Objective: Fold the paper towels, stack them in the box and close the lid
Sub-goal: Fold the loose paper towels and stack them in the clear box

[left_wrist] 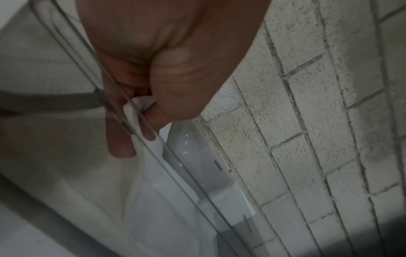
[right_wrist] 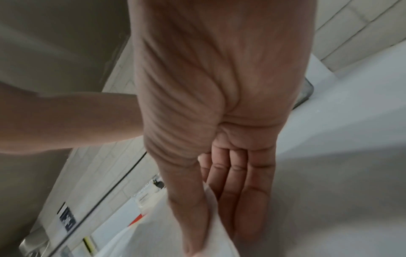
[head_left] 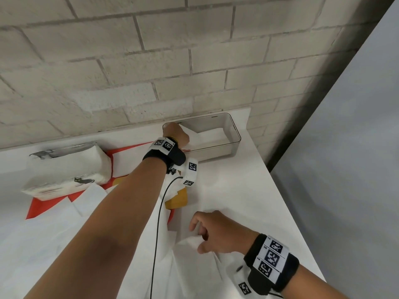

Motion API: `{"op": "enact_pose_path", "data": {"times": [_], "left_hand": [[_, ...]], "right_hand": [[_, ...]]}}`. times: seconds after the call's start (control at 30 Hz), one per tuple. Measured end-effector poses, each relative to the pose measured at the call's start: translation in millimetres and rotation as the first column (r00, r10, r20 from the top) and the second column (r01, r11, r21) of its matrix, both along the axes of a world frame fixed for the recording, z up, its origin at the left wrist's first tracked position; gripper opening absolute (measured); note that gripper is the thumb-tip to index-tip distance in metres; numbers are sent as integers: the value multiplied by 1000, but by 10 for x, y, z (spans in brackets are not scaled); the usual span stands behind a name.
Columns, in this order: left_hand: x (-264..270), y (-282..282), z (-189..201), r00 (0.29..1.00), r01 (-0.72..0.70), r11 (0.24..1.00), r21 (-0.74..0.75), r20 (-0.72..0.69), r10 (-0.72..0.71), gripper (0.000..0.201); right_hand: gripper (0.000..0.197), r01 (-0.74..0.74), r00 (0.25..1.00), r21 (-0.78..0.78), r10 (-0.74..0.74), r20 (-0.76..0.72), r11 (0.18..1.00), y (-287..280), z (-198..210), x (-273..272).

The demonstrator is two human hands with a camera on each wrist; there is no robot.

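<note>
One clear box (head_left: 234,138) is shown at the far right of the white bench (head_left: 254,197), against the brick wall (head_left: 129,61), w/ its long axis roughly parallel to the wall; no lid can be made out. Folded paper towels (head_left: 212,137) are seen stacked inside, toward its right end; the count cannot be told. A further towel (left_wrist: 140,111) is pinched betw. thumb and curled fingers of the left hand (head_left: 176,134) at the box's left end, over the rim, and hangs down into the box. Loose towels (head_left: 226,190) are spread across the bench nr. the viewer; number unclear. One sheet edge (head_left: 187,242) is pinched by the right hand (head_left: 212,231), thumb against nearly straight fingers, well apart from the box. One opened towel pack (head_left: 64,169) lies at left on a red-and-white sheet (head_left: 36,208).
</note>
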State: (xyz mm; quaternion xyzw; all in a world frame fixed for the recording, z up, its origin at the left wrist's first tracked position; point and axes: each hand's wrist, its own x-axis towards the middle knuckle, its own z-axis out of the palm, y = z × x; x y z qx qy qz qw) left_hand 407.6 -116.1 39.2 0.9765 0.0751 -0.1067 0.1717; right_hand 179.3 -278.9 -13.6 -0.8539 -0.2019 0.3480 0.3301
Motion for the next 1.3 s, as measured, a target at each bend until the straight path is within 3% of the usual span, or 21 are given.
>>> {"op": "enact_pose_path", "data": {"times": [0.07, 0.13, 0.17, 0.23, 0.3, 0.37, 0.43, 0.5, 0.57, 0.63, 0.7, 0.8, 0.93, 1.03, 1.17, 1.3], "left_hand": [[-16, -21, 7, 1000, -6, 1000, 12, -7, 6, 17], [-43, -37, 10, 999, -41, 998, -38, 8, 41, 22], [-81, -39, 33, 997, -68, 993, -96, 36, 72, 27], [-237, -26, 157, 986, -101, 976, -191, 112, 124, 56], [-463, 27, 338, 969, -40, 967, -252, 227, 99, 67], [-794, 138, 525, 969, 69, 929, -364, 245, 24, 56], [-1208, 306, 608, 991, 130, 783, -608, 78, -105, 51], [-1649, 498, 540, 959, 122, 550, -827, -44, -280, 65], [-2020, 618, 390, 920, 113, 464, -879, -84, -384, 72], [-2310, 620, 248, 952, 38, 460, -887, -107, -286, 60], [-2567, 583, 163, 997, -51, 436, -898, -74, -37, 35], [-2887, 579, 102, 971, -164, 372, -914, -83, 224, 13], [-3177, 621, 53, 945, -226, 384, -895, -106, 309, 8], [-3376, 592, 30, 944, -265, 414, -871, -146, 297, 21], [-3656, 541, -52, 957, -170, 558, -813, -1, 290, 15], [-3934, 669, -90, 962, -97, 580, -809, 75, 264, 5]], "right_hand": [[52, 68, 997, 41, -67, -32, 997, -50, 33, 21], [50, 132, 991, 77, -129, -45, 988, -108, 87, 52], [47, 158, 987, 94, -154, -55, 983, -139, 111, 72], [38, 192, 981, 121, -185, -64, 974, -204, 177, 107], [26, 227, 972, 169, -214, -92, 959, -280, 234, 135], [13, 272, 960, 227, -248, -131, 935, -340, 300, 154], [13, 322, 945, 312, -282, -167, 894, -364, 383, 158], [13, 363, 930, 393, -299, -214, 845, -362, 491, 158], [12, 349, 935, 446, -275, -223, 824, -339, 618, 141], [7, 330, 943, 475, -262, -205, 816, -295, 714, 124], [10, 345, 938, 494, -300, -171, 798, -248, 774, 92], [14, 362, 930, 485, -342, -133, 796, -151, 828, -1], [9, 363, 925, 449, -374, -68, 816, 20, 860, -187], [4, 266, 956, 443, -292, -9, 856, 161, 896, -360], [7, 88, 993, 365, -113, 47, 927, 316, 980, -545], [10, 17, 996, 254, -38, 80, 967, 444, 1008, -590]]}}
